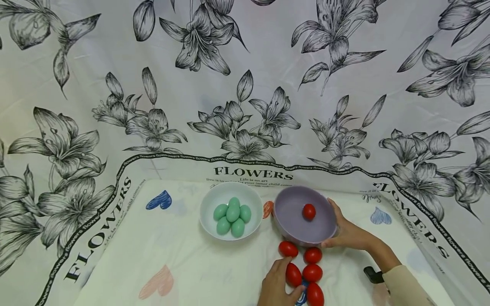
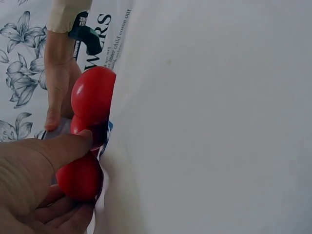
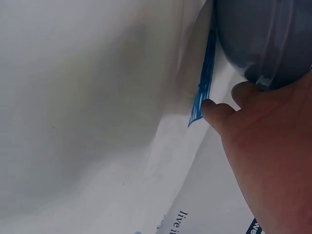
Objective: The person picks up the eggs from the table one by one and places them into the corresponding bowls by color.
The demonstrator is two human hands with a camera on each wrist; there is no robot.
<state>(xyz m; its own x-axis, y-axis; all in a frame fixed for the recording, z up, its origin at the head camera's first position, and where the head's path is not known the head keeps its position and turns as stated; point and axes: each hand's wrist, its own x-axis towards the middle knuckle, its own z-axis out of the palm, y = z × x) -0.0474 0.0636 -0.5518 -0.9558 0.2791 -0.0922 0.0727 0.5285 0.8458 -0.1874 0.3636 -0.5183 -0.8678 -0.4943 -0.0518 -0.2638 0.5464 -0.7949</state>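
Note:
A purple bowl (image 1: pixel 283 212) on the cloth holds one red egg (image 1: pixel 309 211). My right hand (image 1: pixel 346 233) grips the bowl's right side, thumb near the front and fingers toward the back. In the right wrist view that hand (image 3: pixel 273 141) lies against the bowl's outer wall (image 3: pixel 263 39). Several more red eggs lie in front of the bowl, among them a front egg (image 1: pixel 315 294) and one nearest the bowl (image 1: pixel 288 249). My left hand (image 1: pixel 277 282) holds a red egg (image 1: pixel 293 275) between thumb and fingers; the left wrist view shows this egg (image 2: pixel 80 178) closely.
Left of the purple bowl stands a white bowl (image 1: pixel 206 221) with several green eggs (image 1: pixel 233 213) in it. Under everything lies a white cloth (image 1: pixel 199 272) printed with hearts and lettering. A flower-printed cloth (image 1: pixel 268 76) rises behind.

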